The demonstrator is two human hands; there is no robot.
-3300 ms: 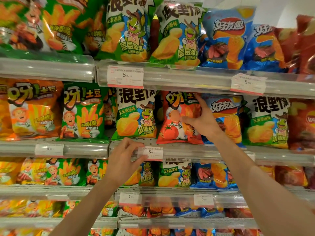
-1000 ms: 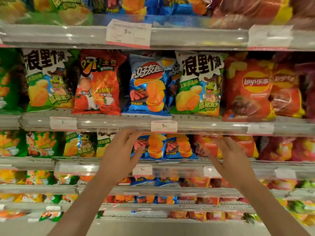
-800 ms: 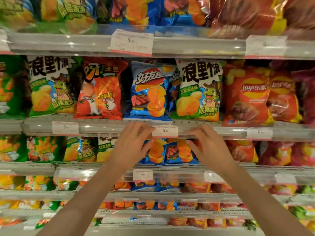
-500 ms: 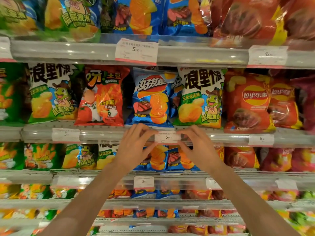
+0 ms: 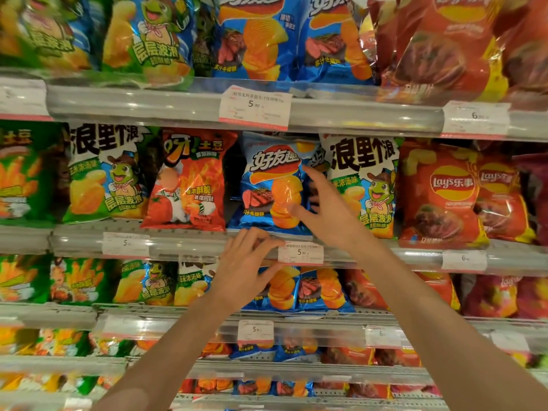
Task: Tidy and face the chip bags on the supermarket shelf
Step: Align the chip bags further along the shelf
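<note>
- Grey plastic shelf rail (image 5: pixel 184 244) fronts glossy, crinkled chip bags.
- Right hand (image 5: pixel 323 209), fingers spread, touches the blue bag (image 5: pixel 267 185) above the rail, gripping nothing.
- Left hand (image 5: pixel 246 265), loosely curled and empty, rests on the rail beside a paper price tag (image 5: pixel 301 253).

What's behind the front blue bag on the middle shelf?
Behind the front blue bag, a second blue bag peeks out at its upper right. The right hand covers the rest; anything deeper is hidden.

Supermarket snack aisle: tiered shelves (image 5: pixel 370 117) packed with chip bags (image 5: pixel 186 179), price tags (image 5: pixel 255 107) on rails.
</note>
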